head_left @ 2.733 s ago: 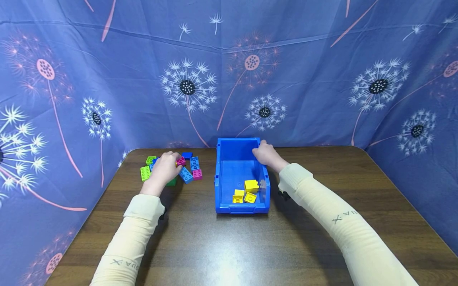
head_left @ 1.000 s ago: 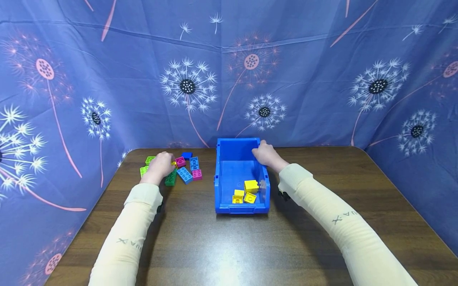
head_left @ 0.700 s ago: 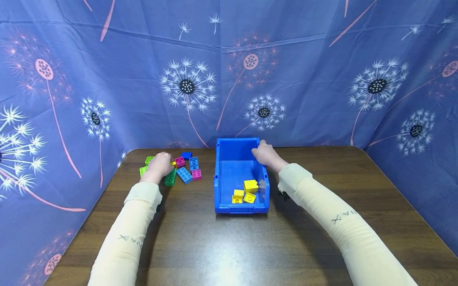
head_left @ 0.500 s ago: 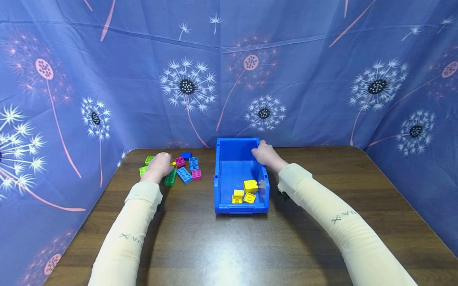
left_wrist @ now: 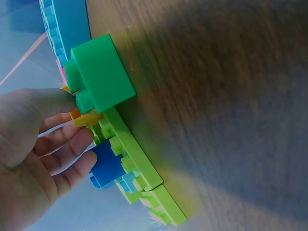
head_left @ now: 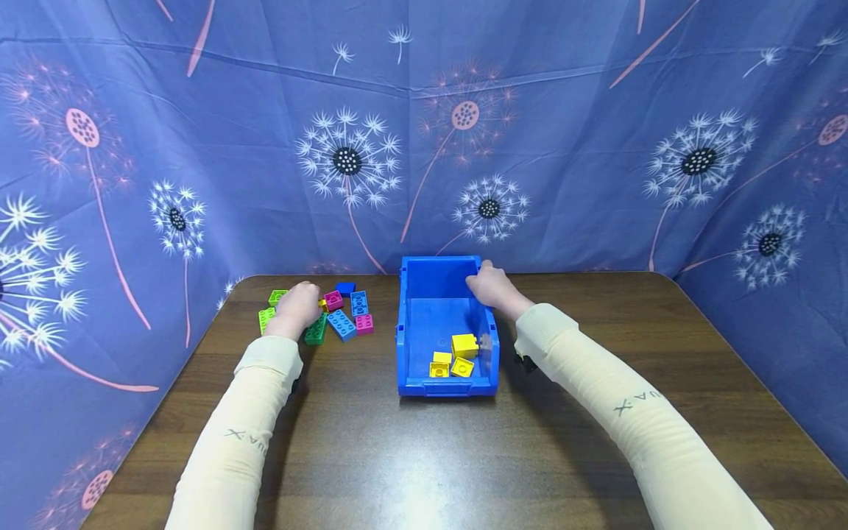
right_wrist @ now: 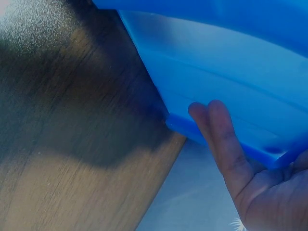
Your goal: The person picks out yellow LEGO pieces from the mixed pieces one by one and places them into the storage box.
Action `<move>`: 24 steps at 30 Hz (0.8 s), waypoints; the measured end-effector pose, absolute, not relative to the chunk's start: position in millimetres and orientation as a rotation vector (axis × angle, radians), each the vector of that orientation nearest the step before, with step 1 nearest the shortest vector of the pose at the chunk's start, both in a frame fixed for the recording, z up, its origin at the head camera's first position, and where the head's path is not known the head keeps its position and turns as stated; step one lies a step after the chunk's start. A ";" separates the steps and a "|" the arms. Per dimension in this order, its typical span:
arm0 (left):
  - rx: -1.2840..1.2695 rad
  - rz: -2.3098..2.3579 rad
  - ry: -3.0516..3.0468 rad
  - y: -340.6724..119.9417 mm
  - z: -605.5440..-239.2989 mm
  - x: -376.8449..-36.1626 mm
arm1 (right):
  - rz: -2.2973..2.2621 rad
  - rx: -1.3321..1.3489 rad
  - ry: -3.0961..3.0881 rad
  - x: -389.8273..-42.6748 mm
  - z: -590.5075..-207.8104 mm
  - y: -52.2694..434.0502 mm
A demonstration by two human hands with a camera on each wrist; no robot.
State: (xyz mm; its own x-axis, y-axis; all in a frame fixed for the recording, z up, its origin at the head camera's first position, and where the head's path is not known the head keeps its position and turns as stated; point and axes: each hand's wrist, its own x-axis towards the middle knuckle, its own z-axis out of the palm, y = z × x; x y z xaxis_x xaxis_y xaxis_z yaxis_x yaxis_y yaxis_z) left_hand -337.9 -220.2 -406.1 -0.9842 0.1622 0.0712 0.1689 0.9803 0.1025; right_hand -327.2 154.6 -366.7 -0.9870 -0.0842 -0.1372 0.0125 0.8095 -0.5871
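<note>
My left hand (head_left: 298,305) reaches into a group of toy building bricks at the back left. In the left wrist view, a yellow brick (left_wrist: 86,119) lies between its thumb and fingertips, largely hidden by them. The thumb tip comes right up to the studs of a green brick (left_wrist: 106,72). Just under the other fingers are a dark blue brick (left_wrist: 107,163) and lime bricks (left_wrist: 137,159). My right hand (head_left: 493,285) grips the right wall of a blue plastic bin (head_left: 447,388), fingers along the outside. Several yellow bricks (head_left: 465,345) sit near the bin's front.
Right of my left hand lie light blue bricks (head_left: 341,324), magenta bricks (head_left: 364,324) and a flat dark blue brick (head_left: 346,288). The wooden table (head_left: 371,456) ends at a patterned blue cloth (head_left: 570,184) behind and at both sides.
Compared with the oldest frame, my left hand has shifted slightly left, uncovering more of the green brick and a bit of yellow. It then stays nearly still. My right hand and the bin keep their place.
</note>
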 end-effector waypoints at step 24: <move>-0.311 -0.164 -3.006 -221.6 -405.7 -335.7 | -0.920 -0.030 2.827 -328.3 -367.2 155.4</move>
State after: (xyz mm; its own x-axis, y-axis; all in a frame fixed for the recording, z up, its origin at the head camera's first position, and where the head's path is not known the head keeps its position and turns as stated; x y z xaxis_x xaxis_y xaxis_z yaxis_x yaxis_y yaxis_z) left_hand -335.7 -221.6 -405.7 -0.9723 0.1975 0.1251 0.2099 0.9731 0.0953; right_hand -328.3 155.4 -367.2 -0.9857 -0.0709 -0.1527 0.0325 0.8096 -0.5861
